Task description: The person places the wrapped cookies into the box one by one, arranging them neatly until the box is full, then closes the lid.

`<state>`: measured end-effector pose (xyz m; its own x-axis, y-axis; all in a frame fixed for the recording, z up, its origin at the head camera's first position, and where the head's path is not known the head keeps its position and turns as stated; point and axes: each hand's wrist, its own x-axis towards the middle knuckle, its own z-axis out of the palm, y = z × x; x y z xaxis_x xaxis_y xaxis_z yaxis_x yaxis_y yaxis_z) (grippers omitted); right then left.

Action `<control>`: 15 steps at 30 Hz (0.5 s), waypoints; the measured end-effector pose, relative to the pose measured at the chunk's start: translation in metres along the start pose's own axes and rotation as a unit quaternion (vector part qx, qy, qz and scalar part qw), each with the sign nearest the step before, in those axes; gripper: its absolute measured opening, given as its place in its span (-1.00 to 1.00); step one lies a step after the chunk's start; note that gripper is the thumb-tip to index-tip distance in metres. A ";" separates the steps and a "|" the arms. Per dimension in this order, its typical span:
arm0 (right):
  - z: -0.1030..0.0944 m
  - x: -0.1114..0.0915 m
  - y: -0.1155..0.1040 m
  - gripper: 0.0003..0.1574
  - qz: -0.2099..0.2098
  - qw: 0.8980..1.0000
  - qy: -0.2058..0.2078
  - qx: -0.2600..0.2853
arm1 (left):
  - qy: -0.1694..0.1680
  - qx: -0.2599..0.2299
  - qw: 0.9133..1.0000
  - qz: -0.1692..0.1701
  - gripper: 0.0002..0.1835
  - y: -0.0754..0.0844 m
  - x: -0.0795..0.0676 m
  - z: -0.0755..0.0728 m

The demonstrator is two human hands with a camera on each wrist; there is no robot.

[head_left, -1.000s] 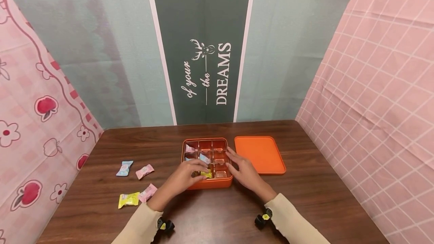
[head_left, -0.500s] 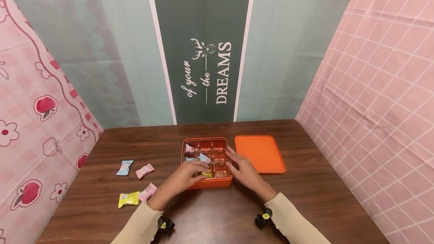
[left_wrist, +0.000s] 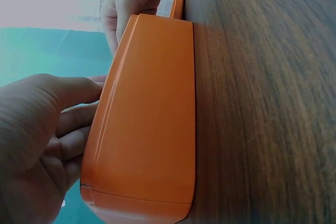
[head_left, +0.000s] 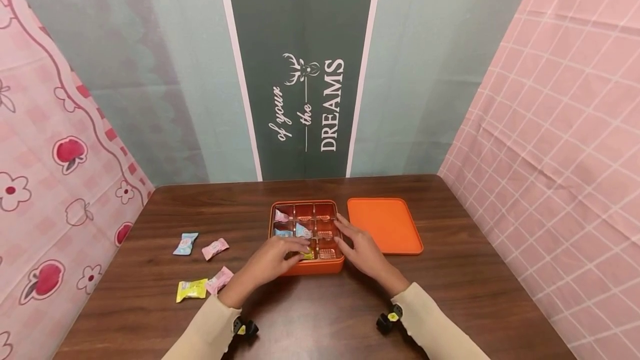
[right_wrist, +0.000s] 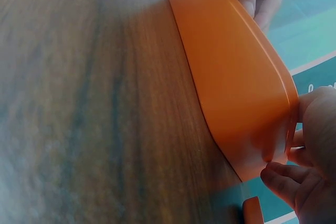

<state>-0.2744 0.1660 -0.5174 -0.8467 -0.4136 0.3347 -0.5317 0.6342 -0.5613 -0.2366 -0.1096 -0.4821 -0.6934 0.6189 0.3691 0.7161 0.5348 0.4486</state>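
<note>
An orange box (head_left: pixel 312 267) with a clear divided insert stands on the table. My left hand (head_left: pixel 272 257) reaches over its front left, thumb and fingers pinching a yellow wrapped candy (head_left: pixel 308 254) low in the front middle compartment. The fingers partly cover that candy and hide the front left compartment. Beside the box, my right hand (head_left: pixel 365 251) touches the right side and rim with spread fingers, as the right wrist view shows. Inside the box lie a pink candy (head_left: pixel 281 216) at the back left, a blue candy (head_left: pixel 283 233) at the middle left and another blue candy (head_left: pixel 303 231) in the centre.
Right of the box lies the flat orange lid (head_left: pixel 385 225). Loose on the table's left are a blue candy (head_left: pixel 186 244), a pink candy (head_left: pixel 215 249), a yellow candy (head_left: pixel 191 289) and another pink candy (head_left: pixel 220 280). Printed cloths (head_left: pixel 170 71) hang behind and at both sides.
The yellow candy under my left fingers sits slightly lower in its compartment, and the fingers have shifted a little. My right hand stays at the box's side. The head view has tilted slightly.
</note>
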 end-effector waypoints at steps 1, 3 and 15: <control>0.000 0.000 0.000 -0.35 0.001 1.000 0.000 0.000 | 0.002 0.003 1.000 -0.001 -0.81 0.000 0.000 0.000; 0.000 0.000 0.000 -0.35 0.003 1.000 -0.001 -0.001 | 0.005 0.005 1.000 -0.005 -0.81 0.000 0.000 0.000; -0.001 0.000 -0.001 -0.34 0.011 1.000 -0.007 -0.001 | 0.010 -0.016 1.000 -0.001 -0.81 -0.001 -0.003 0.000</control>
<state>-0.2739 0.1661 -0.5163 -0.8578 -0.4084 0.3121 -0.5132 0.6447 -0.5666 -0.2350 -0.1123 -0.4836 -0.6962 0.6061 0.3846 0.7123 0.5168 0.4750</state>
